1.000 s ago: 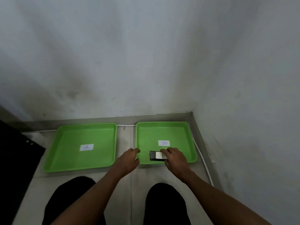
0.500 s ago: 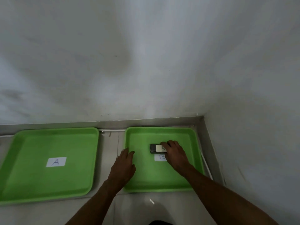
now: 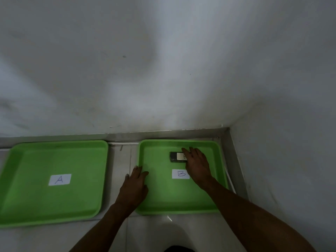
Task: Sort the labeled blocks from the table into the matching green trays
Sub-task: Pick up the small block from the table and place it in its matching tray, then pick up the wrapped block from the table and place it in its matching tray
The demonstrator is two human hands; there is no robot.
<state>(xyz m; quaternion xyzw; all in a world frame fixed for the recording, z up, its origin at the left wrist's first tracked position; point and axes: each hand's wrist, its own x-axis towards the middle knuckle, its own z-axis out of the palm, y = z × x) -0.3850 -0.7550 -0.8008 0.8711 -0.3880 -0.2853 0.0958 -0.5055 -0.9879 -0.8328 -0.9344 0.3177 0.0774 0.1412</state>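
Note:
Two green trays lie side by side on the pale surface. The left tray (image 3: 21, 206) carries a white label marked A (image 3: 59, 179) and holds nothing else. The right tray (image 3: 163, 200) carries a label marked B (image 3: 180, 174). A dark block (image 3: 176, 157) with a white label lies in the far part of the right tray. My right hand (image 3: 197, 165) grips the block's right end, fingers over its label. My left hand (image 3: 135, 186) rests flat on the right tray's left rim, fingers apart, holding nothing.
White walls meet in a corner at the back right. A metal ledge (image 3: 127, 136) runs along the wall behind the trays and down the right side. A white cable (image 3: 230, 180) lies right of the B tray.
My right hand has carried the block from the B tray's near edge to its far part, beyond the B label. The camera has moved closer. My left hand stays at the tray's left rim.

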